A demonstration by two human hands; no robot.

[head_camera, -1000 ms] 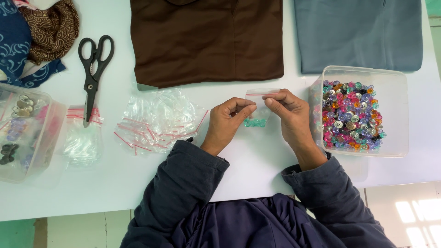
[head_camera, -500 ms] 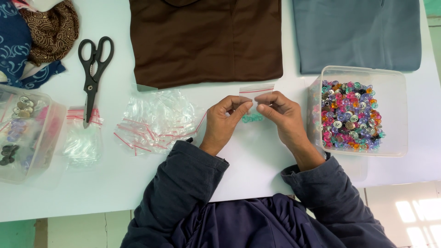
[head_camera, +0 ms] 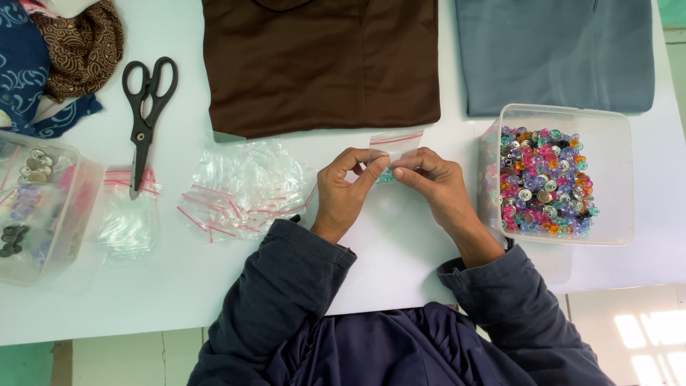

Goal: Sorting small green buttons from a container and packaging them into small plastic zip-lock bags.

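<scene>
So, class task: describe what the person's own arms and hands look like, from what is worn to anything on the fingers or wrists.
Both arms are in long dark navy sleeves of a thick jacket, with wide cuffs that end at the wrists. The left hand and right hand are bare: no gloves, and no rings, watch or bracelet can be seen.

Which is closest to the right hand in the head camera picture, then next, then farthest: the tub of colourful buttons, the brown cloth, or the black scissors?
From the right hand:
1. Tub of colourful buttons, just to its right on the table.
2. Brown cloth, up and to the left, at the table's far side.
3. Black scissors, far across to the left.
</scene>
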